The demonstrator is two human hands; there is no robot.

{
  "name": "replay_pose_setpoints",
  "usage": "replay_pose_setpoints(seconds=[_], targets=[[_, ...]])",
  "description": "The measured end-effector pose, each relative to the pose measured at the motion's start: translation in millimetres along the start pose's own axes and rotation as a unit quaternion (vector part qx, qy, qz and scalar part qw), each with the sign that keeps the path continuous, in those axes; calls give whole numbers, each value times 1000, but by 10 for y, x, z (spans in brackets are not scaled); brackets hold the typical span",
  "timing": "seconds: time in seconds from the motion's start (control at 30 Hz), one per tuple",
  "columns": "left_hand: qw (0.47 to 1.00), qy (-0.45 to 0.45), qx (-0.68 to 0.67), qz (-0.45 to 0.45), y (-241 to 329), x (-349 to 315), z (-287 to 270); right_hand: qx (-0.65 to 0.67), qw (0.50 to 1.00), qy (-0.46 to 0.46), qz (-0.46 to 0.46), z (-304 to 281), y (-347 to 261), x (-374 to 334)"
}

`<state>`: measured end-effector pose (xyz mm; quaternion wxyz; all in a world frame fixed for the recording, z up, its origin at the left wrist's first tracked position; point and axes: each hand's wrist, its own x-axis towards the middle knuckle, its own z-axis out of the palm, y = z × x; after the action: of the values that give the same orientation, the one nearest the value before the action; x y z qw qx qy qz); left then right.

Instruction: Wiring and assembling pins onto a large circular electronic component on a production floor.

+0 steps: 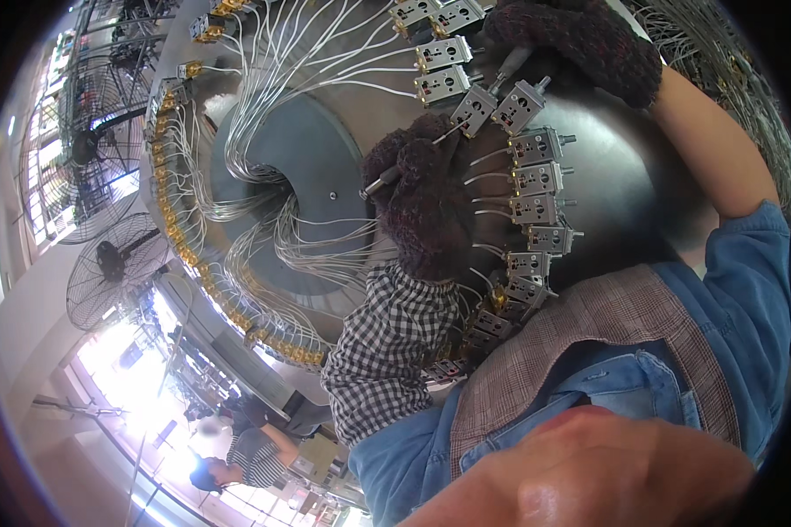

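Observation:
My left hand (422, 198), in a dark knitted glove, is closed around a slim metal tool (381, 181) whose silver end sticks out on one side. Its thin shaft points at the lower end of a small silver metal box (475, 111) with round holes. At the upper right my right hand (580, 46), gloved alike, grips a grey tool (514, 63), seemingly a screwdriver. The narrow tip meets the outer end of that same box. Beside it sits another silver box (519, 107) with a threaded stud. The glove hides much of each tool.
Several similar boxes (536, 180) curve along the rim of a round metal plate (347, 53). White wires (277, 53) run from a central hole (272, 189). Brass-coloured pieces (185, 250) line the far rim. Fans (110, 261) and another person (259, 452) are at left.

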<state>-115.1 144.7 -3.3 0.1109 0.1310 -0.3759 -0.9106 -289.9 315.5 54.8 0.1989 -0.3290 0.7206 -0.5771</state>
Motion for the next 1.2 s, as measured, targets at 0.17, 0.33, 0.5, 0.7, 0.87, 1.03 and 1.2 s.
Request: replay_pose_setpoints(seconds=[0.17, 0.33, 0.5, 0.7, 0.87, 1.03, 1.2], targets=[[992, -114, -45, 10, 13, 9, -69, 215, 944, -6, 251, -23, -74, -50], [995, -85, -50, 1, -8, 30, -101, 207, 940, 18, 269, -31, -120, -95], [997, -65, -47, 5, 1, 49, -110, 242, 938, -1, 247, -34, -139, -96], [995, -71, -65, 3, 34, 21, -26, 266, 937, -14, 228, -79, -106, -130], [994, -98, -44, 5, 132, 1, 30, 244, 934, 103, 241, -163, -103, -277], [999, -30, 6, -30, 175, -46, 219, 176, 947, 166, 212, -223, -224, -450], [991, -7, -37, -127, 305, -62, 370, 220, 942, 74, 242, -229, -168, -464]])
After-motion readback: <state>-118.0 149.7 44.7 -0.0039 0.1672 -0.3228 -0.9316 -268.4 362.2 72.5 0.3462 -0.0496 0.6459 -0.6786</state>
